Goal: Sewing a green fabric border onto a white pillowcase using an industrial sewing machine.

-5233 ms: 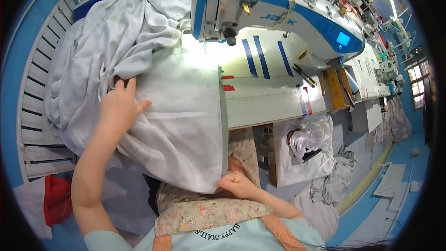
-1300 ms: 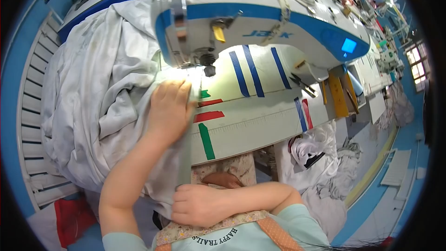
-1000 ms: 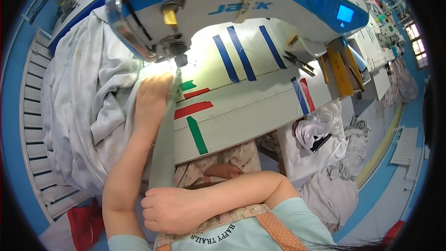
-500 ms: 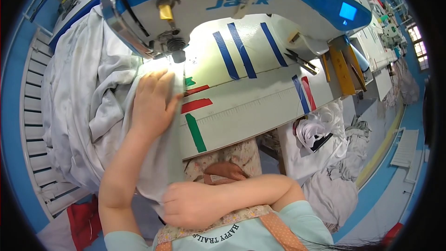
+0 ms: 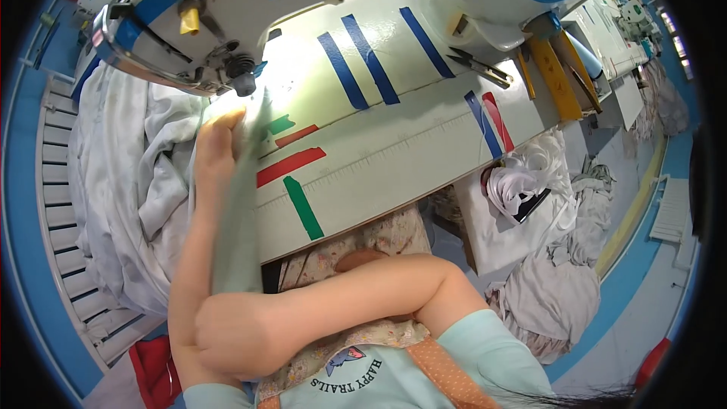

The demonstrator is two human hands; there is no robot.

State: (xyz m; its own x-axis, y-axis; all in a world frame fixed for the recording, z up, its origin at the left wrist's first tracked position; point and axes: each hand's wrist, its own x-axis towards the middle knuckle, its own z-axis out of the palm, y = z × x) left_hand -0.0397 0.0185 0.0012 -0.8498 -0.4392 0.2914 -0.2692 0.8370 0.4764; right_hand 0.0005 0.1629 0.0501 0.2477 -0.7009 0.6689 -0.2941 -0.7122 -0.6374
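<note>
Right hand (image 5: 238, 335) clenched on crumpled white cloth (image 5: 121, 189); left hand (image 5: 217, 150) touching it, grip can't tell. Oblong ochre box (image 5: 556, 79): contents unclear.

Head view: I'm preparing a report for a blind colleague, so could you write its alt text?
At a white-and-blue sewing machine, a person's left hand touches pale grey fabric, with the blurred right hand at the fabric's near edge. Coloured tape strips mark the white worktable.

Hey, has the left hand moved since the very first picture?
Yes, to the right: the left hand was well left of the sewing machine's needle end, and now it is close in front of it.
</note>
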